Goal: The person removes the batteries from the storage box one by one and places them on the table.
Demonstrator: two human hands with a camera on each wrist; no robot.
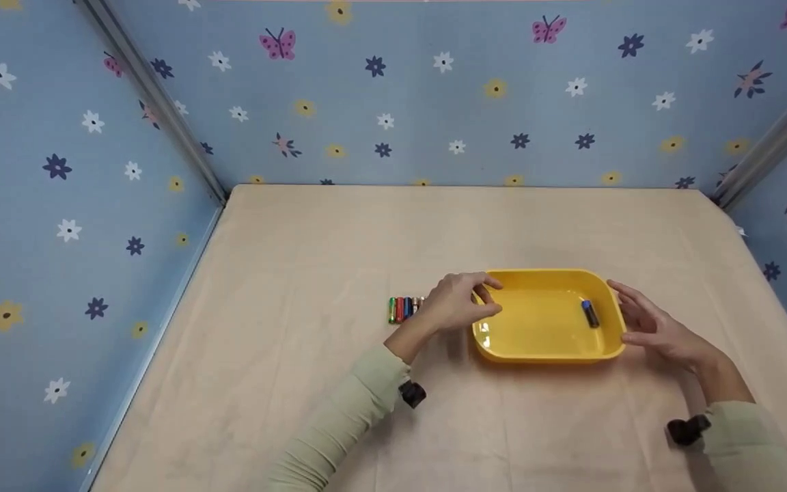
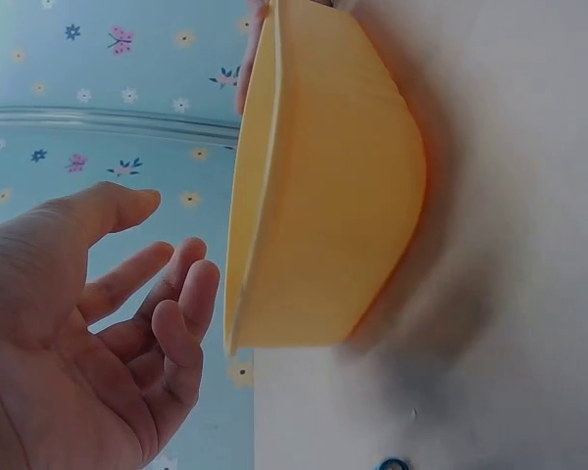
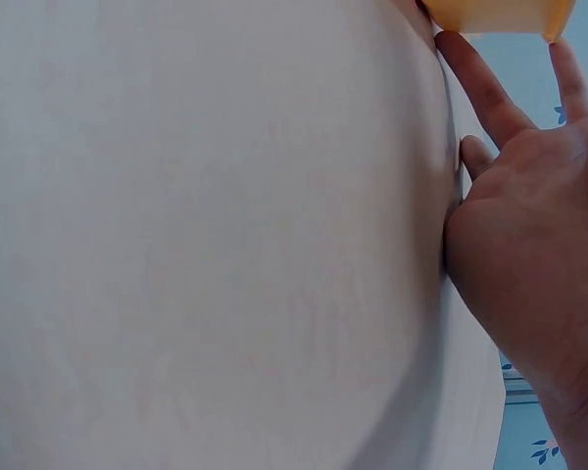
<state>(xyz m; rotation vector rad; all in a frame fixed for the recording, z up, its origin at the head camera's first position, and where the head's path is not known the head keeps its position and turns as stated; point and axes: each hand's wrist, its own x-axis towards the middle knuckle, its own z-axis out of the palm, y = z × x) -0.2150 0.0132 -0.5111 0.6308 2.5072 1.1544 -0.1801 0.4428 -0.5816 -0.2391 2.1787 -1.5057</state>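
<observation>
A yellow plastic tub (image 1: 537,348) stands on the cloth-covered table, and one dark battery with a blue end (image 1: 590,314) lies inside it near the right wall. Over the tub's left rim hovers my left hand (image 1: 458,301), fingers loosely bent and holding nothing; the left wrist view shows a gap between those fingers (image 2: 201,294) and the tub. My right hand (image 1: 667,336) touches the tub's right end with spread, fairly straight fingertips, also visible in the right wrist view. Left of the tub, several batteries (image 1: 399,310) lie side by side, partly hidden behind my left hand.
A beige cloth (image 1: 298,273) covers the table. Blue patterned walls (image 1: 427,102) enclose its back and sides, with grey metal posts (image 1: 161,102) at the corners. Black wrist cameras (image 1: 412,394) sit at both sleeves.
</observation>
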